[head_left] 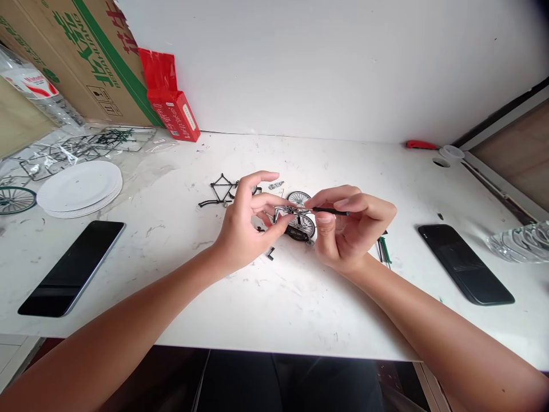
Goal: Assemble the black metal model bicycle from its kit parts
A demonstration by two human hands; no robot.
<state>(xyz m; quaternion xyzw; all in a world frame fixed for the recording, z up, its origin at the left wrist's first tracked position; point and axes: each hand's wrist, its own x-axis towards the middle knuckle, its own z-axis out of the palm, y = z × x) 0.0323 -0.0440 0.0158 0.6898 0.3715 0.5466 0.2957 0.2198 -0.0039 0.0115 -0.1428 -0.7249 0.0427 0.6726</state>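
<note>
My left hand (pixel 240 234) pinches a small silver model-bicycle part (pixel 278 213) between thumb and fingers, its other fingers raised. From the right, my right hand (pixel 349 229) grips a slim black-handled tool that looks like a small screwdriver (pixel 333 212), its thin end pointing at the silver part. Whether the tip touches it I cannot tell. Just behind and below lie two small spoked wheels, one farther back (pixel 299 197) and one nearer (pixel 307 225), partly hidden by my fingers. A black model bicycle frame (pixel 221 191) rests left of my left hand. Close to that wrist is a tiny black part (pixel 270 253).
Phones lie on the left (pixel 72 269) and right (pixel 465 263). White paper plates (pixel 81 189), a green-rimmed wheel (pixel 16 200) and parts sprues (pixel 103 140) are at far left. A red box (pixel 178 117) stands against a cardboard carton (pixel 94 63). Green pieces (pixel 384 250) lie beside my right wrist.
</note>
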